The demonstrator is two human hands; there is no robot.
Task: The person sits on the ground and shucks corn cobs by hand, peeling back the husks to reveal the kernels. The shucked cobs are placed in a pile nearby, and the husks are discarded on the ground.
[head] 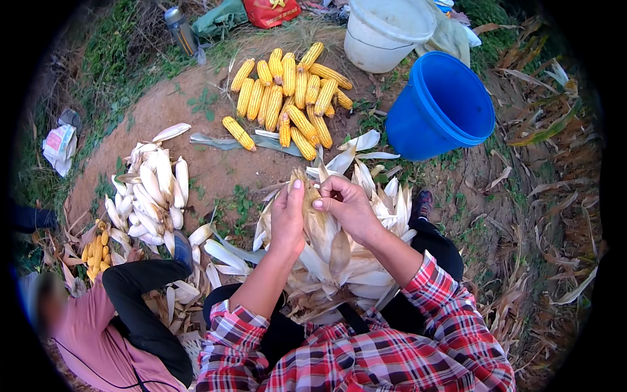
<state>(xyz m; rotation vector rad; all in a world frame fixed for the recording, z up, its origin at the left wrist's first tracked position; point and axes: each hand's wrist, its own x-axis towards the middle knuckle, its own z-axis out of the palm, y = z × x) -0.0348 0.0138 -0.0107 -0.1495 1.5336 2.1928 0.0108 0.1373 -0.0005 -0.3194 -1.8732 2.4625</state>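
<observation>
Between my hands, above my lap, is an ear of corn in dry tan husk [316, 215], its tip pointing away from me. My left hand [288, 218] grips it along the left side, thumb on top. With thumb and bent fingers my right hand [350, 208] pinches the husk near the tip on the right. The husk hides the kernels. Loose pale husks [367, 272] are heaped under and around my hands. Beyond them lies a pile of bare yellow corn cobs [281, 93] on the dirt.
A blue bucket [406, 117] tilts at the right, near a white bucket [362, 49]. Unhusked ears [152, 196] are piled left of me. A person in a pink top [105, 323] sits close at my left, near more bare cobs [97, 255]. A flask [180, 32] stands far left.
</observation>
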